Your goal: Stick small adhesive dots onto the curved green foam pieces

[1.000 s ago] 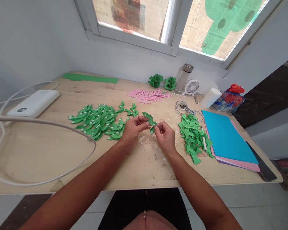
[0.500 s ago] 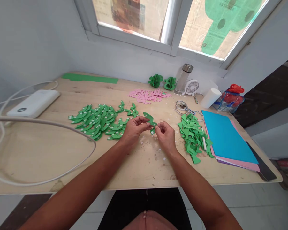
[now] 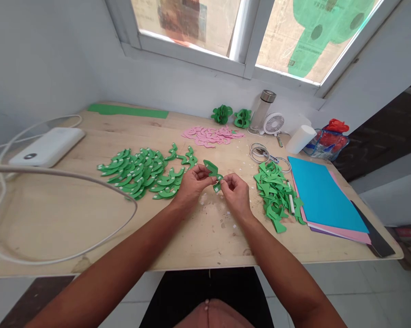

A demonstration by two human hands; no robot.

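Observation:
Between my two hands is a curved green foam cutout [image 3: 210, 167] with small white squares on it. My left hand [image 3: 192, 184] pinches its middle, fingers closed. At its lower right end, the thumb and fingers of my right hand [image 3: 237, 191] are pinched together on it, beside a white square. Left of my left hand lies a pile of similar green curved cutouts [image 3: 140, 168], many bearing white tabs. To the right of my right hand is a heap of green scraps [image 3: 274, 196] with a white pen [image 3: 290, 200] on it.
Pink cutouts [image 3: 212, 135] and two green foam shapes [image 3: 222, 114] stand towards the wall, near a bottle [image 3: 262, 111] and a small fan [image 3: 273, 123]. Tape rolls [image 3: 258, 153] lie by the scraps. Blue sheets [image 3: 325, 196] are at right; a cable [image 3: 135, 205] loops at left.
Hardly anything differs. The fingers of both hands have shifted slightly on the green cutout, which is tilted a little differently.

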